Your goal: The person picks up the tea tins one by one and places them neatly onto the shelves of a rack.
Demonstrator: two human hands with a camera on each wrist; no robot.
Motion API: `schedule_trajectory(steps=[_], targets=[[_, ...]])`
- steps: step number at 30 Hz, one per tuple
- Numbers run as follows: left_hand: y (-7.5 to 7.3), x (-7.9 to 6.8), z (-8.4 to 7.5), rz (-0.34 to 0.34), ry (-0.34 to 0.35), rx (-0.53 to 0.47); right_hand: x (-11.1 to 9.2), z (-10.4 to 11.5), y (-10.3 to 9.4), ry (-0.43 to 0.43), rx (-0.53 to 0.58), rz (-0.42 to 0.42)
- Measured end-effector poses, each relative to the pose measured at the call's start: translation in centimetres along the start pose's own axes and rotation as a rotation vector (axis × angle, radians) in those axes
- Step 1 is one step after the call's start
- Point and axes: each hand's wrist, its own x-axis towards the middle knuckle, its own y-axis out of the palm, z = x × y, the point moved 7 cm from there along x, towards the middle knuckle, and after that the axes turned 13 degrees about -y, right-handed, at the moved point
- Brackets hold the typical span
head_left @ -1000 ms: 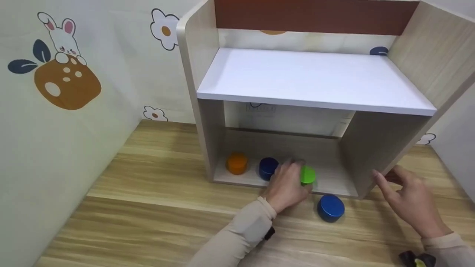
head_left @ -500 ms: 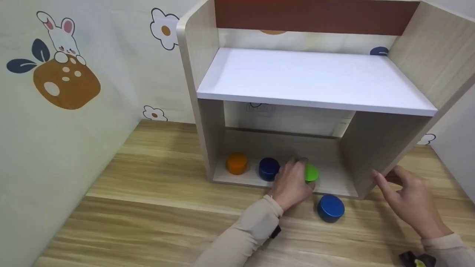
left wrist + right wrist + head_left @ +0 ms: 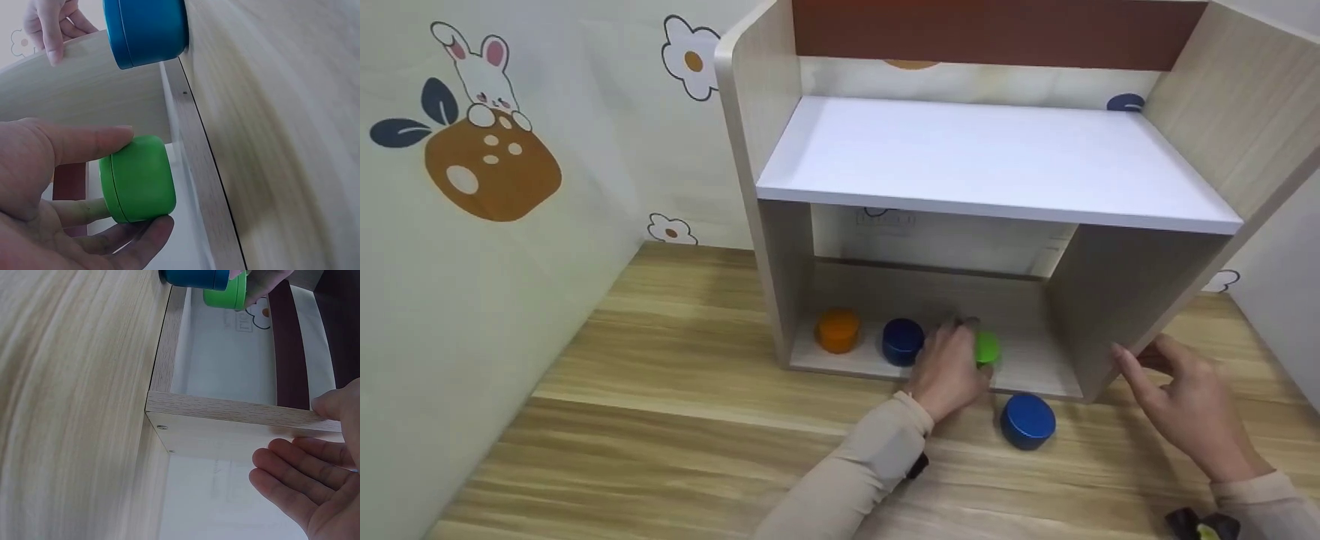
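"The left hand, pinching a green canister, sits slightly farther right than a second ago."
"Step?"
"Seemingly placing, near the lower shelf's front edge; release wants it level. The right hand, fingers straight, touches the side panel."
"Views?"
"Left wrist shows a lid seam the head view misses."

**Visibility Limits**

Green container: left part hidden by the left hand in the head view. Dark blue container: lower right side slightly covered by the same hand. Shelf unit: top cut off by the head view's upper edge. Bright blue container: cropped at the left wrist view's top. Right hand: cropped at the right wrist view's right edge. Wall print: too small to read.
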Motion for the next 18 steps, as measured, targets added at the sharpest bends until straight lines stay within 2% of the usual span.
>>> schedule_trajectory(steps=[9,18], targets=[[0.13,0.14,0.12,0.003,0.0,0.005,-0.06,0.13,-0.07,-0.027,-0.016,-0.019],[0.46,0.32,0.38,0.022,-0.012,0.015,0.0,0.08,-0.12,-0.01,-0.03,-0.004]])
